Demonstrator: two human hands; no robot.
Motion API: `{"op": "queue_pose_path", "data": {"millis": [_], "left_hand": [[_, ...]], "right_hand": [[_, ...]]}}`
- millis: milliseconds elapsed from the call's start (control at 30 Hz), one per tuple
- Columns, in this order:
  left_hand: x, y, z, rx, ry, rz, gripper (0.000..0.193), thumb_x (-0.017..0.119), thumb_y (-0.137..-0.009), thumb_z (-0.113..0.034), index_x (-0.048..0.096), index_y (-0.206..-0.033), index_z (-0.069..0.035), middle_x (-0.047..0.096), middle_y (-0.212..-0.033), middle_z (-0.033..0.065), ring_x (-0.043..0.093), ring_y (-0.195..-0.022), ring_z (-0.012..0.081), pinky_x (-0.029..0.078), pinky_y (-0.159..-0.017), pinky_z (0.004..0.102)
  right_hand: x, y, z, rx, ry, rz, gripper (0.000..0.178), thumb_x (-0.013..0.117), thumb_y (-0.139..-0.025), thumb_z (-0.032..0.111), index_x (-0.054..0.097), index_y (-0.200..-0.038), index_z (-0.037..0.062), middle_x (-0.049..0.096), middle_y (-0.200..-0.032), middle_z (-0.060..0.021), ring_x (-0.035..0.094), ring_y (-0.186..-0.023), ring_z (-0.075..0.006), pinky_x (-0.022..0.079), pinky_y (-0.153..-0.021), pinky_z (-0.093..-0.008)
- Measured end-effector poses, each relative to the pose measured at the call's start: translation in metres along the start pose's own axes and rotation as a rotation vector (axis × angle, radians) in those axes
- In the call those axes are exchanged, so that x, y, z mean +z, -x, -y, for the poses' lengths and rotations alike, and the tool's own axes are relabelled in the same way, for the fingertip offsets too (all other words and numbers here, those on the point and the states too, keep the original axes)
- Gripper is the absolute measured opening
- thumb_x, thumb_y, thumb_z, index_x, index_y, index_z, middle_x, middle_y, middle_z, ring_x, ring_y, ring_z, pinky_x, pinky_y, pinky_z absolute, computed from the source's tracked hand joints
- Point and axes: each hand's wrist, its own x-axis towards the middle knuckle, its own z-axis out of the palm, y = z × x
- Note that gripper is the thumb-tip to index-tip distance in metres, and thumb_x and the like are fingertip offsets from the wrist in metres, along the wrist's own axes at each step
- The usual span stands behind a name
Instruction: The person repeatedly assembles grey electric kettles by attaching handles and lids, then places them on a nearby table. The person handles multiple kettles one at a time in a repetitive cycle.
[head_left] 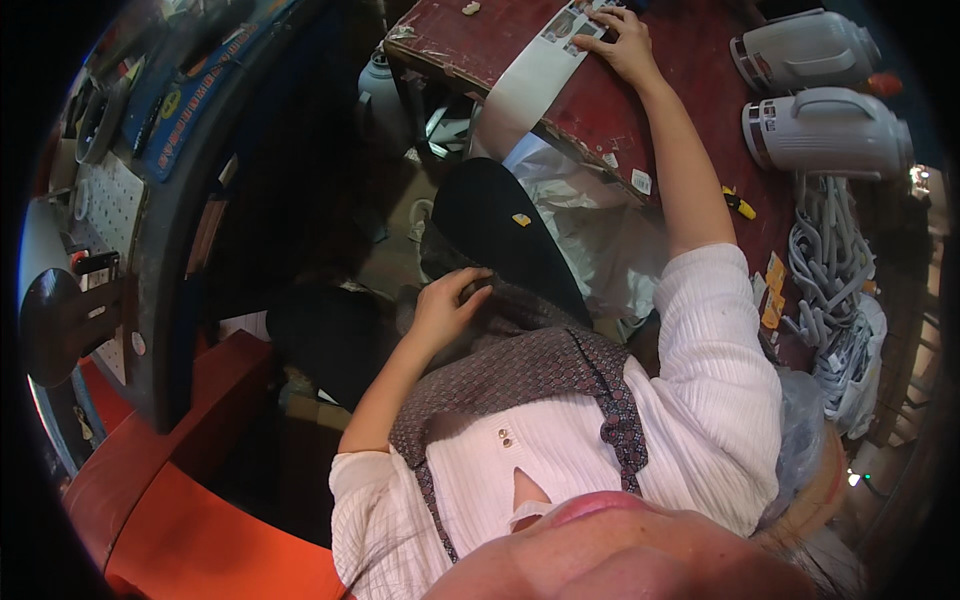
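Note:
My right hand (625, 45) reaches out to the far table, thumb and fingers bent onto the printed end of a white strip of stickers (530, 85). Small pictures show beneath the fingertips, and the strip's plain end curves down over the table's near edge. My left hand (448, 308) rests low on my lap, fingers loosely curled and thumb apart, against the dark patterned apron (520, 365). Nothing can be seen in it. A small yellow-and-white scrap (521, 219) lies on my dark trouser leg.
Two grey-white vacuum jugs (835, 130) lie on the dark red table (690, 120) at the right. Nearer are a yellow-and-black marker (738, 203) and a heap of grey plastic handles (825, 245). Clear plastic sheeting (600, 230) hangs below the table edge. An orange-red seat (220, 535) stands at left.

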Motion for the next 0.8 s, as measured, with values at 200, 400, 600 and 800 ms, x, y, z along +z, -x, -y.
{"op": "queue_pose_path", "data": {"millis": [200,400,600,800], "left_hand": [[-0.003,0.001,0.004,0.032,0.007,0.023,0.029,0.07,-0.09,-0.026,0.068,-0.116,-0.013,0.071,-0.107,0.0117,0.069,-0.096,0.0324,0.055,-0.081,0.0394],[-0.016,0.03,-0.005,0.3,-0.158,-0.134,0.027,0.068,-0.092,-0.027,0.068,-0.116,-0.014,0.066,-0.095,0.009,0.065,-0.087,0.0272,0.054,-0.075,0.0395],[-0.07,0.193,0.085,0.161,0.199,-1.043,0.017,0.075,-0.086,-0.007,0.074,-0.103,-0.009,0.073,-0.094,0.0038,0.069,-0.084,0.0116,0.056,-0.07,0.0281],[-0.01,0.494,0.306,-1.299,-0.13,-1.056,0.076,0.071,-0.087,-0.03,0.035,-0.153,-0.019,0.057,-0.135,0.0203,0.058,-0.12,0.04,0.049,-0.098,0.0481]], "right_hand": [[0.014,-0.022,-0.043,0.216,-0.439,0.102,0.026,0.082,-0.077,0.02,0.076,-0.091,-0.0006,0.068,-0.101,-0.0096,0.064,-0.08,-0.0228,0.054,-0.077,-0.034],[0.005,-0.065,-0.094,0.164,-0.485,0.518,0.032,0.066,-0.092,0.021,0.071,-0.118,0.0026,0.07,-0.117,-0.0113,0.066,-0.103,-0.0197,0.051,-0.092,-0.0328],[0.003,-0.03,-0.087,0.142,0.459,0.065,0.044,0.067,-0.093,0.041,0.073,-0.117,0.0048,0.07,-0.121,-0.0169,0.066,-0.112,-0.0297,0.05,-0.096,-0.0369],[-0.025,0.079,0.032,-0.694,0.602,0.067,0.037,0.064,-0.098,0.032,0.071,-0.114,-0.0004,0.07,-0.11,-0.0207,0.069,-0.097,-0.0354,0.056,-0.083,-0.04]]}}
